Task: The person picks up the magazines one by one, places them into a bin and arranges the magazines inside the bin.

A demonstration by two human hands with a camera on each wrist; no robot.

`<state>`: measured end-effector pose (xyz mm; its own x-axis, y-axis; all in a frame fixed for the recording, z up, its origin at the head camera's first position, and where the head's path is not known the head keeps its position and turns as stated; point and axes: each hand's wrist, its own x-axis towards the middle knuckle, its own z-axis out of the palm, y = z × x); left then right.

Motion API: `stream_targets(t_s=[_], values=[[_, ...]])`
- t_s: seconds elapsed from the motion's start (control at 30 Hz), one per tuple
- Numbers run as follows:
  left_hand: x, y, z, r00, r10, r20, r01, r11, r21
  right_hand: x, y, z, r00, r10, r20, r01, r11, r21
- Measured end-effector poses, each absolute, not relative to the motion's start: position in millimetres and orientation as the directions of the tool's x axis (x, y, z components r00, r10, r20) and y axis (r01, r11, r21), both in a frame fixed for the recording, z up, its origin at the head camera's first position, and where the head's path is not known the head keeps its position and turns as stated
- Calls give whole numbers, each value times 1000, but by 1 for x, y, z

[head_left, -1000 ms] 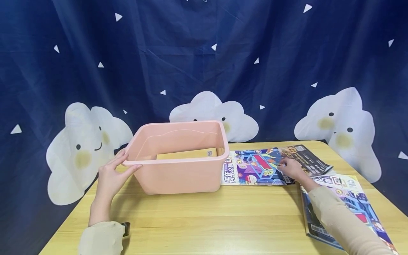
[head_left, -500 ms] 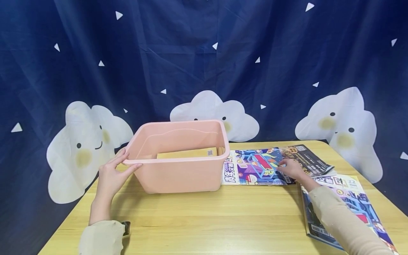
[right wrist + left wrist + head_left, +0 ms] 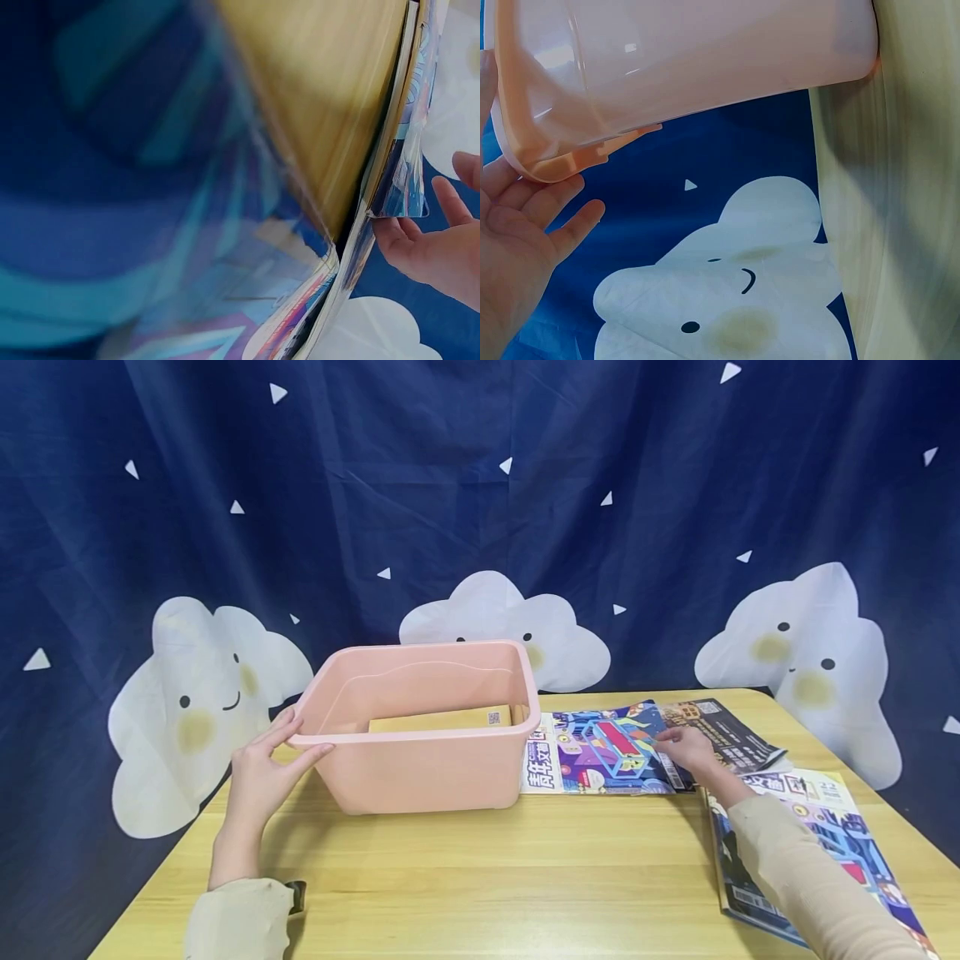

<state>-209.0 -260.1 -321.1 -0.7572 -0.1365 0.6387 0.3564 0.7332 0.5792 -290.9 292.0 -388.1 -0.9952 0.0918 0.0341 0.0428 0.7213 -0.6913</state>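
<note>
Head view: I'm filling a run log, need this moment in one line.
left hand: grips bin by rim | right hand: touches edge of magazine | magazine: right of bin | bin: on table

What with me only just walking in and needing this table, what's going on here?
A person's left grip holds a pink plastic bin by its rim at the near-left corner, while the right grip touches the right edge of a colorful magazine beside it. The bin stands on a wooden table, with a yellow item bearing a QR code inside. A black magazine lies just past the right grip, and another colorful magazine lies partly below the right sleeve.
</note>
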Motion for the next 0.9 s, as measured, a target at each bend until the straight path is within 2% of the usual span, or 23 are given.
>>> stream_targets(t_s=[0.27, 0.57, 0.7, 0.9], values=[[-210, -260, -322, -765, -131, 631, 356, 729, 584, -292, 294, -389, -978, 202, -44, 161, 611, -775], [-211, -260, -322, -759, -132, 638, 362, 729, 581, -290, 299, -390, -975, 189, -113, 191, 469, -863], [-211, -260, -322, -769, -133, 626, 354, 726, 589, -291, 301, -389, -984, 138, -117, 171, 493, -853], [-213, -262, -323, -759, -138, 636, 350, 738, 577, -291, 301, -390, -995, 87, -39, 83, 594, -800]])
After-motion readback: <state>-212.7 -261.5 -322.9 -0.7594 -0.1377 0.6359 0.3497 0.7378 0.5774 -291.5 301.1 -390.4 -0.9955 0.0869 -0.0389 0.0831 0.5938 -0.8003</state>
